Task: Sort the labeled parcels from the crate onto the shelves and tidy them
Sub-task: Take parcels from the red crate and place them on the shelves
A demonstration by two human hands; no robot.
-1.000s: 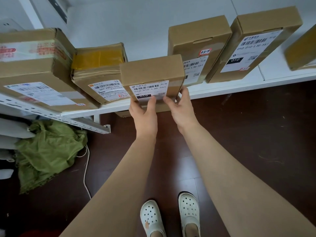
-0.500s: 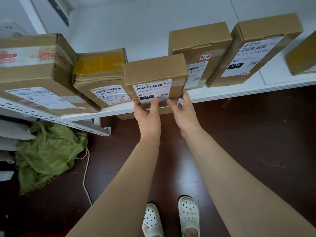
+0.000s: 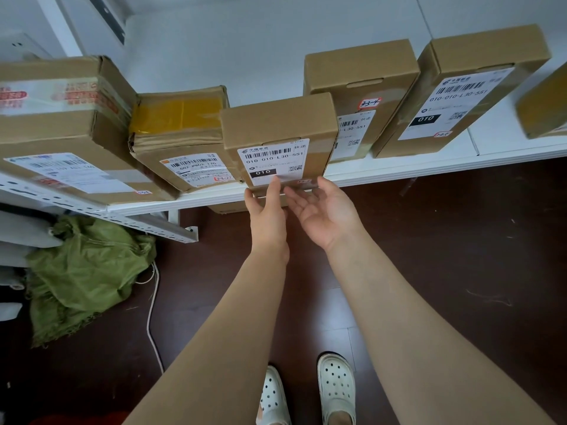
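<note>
A small brown parcel (image 3: 277, 127) with a white 010 label stands at the front edge of the white shelf (image 3: 399, 170), between other boxes. My left hand (image 3: 265, 210) touches its lower front face with straight fingers. Just to the right, my right hand (image 3: 319, 210) is palm up with relaxed fingers, its fingertips at the parcel's bottom edge; it holds nothing. Left of this parcel lies a parcel with yellow tape (image 3: 181, 133), and behind to the right a taller parcel marked 33-4 (image 3: 365, 78).
A large taped box (image 3: 58, 118) sits at the shelf's left end, a labelled 010 box (image 3: 466, 87) at the right, and another box (image 3: 546, 105) at the far right edge. On the dark floor lie a green sack (image 3: 86, 274) and a white cable (image 3: 152, 317).
The parcel has slid further back onto the shelf. My right hand has let go of its right edge and turned palm up; my left hand stays on the front face.
</note>
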